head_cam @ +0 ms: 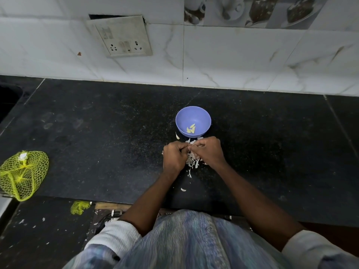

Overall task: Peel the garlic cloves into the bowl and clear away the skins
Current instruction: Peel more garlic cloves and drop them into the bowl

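Judging from the head view, I put the task somewhere in its early-to-middle stretch. The purple bowl [193, 121] sat on the black counter [97, 133] near the tiled wall, with only a few peeled cloves [191, 129] lying in its bottom. Just in front of it my left hand [173, 155] and right hand [208, 151] were brought together, fingers curled and fingertips meeting over a small piece that I took to be a clove being stripped, though it was too hidden to be sure. A heap of skins [192, 162] lay under and between the hands, with loose flakes toward the counter edge and one unpeeled-looking piece [177, 135] beside the bowl. None of the skins had been cleared. A yellow net bag [22, 173] lay well apart at the left.
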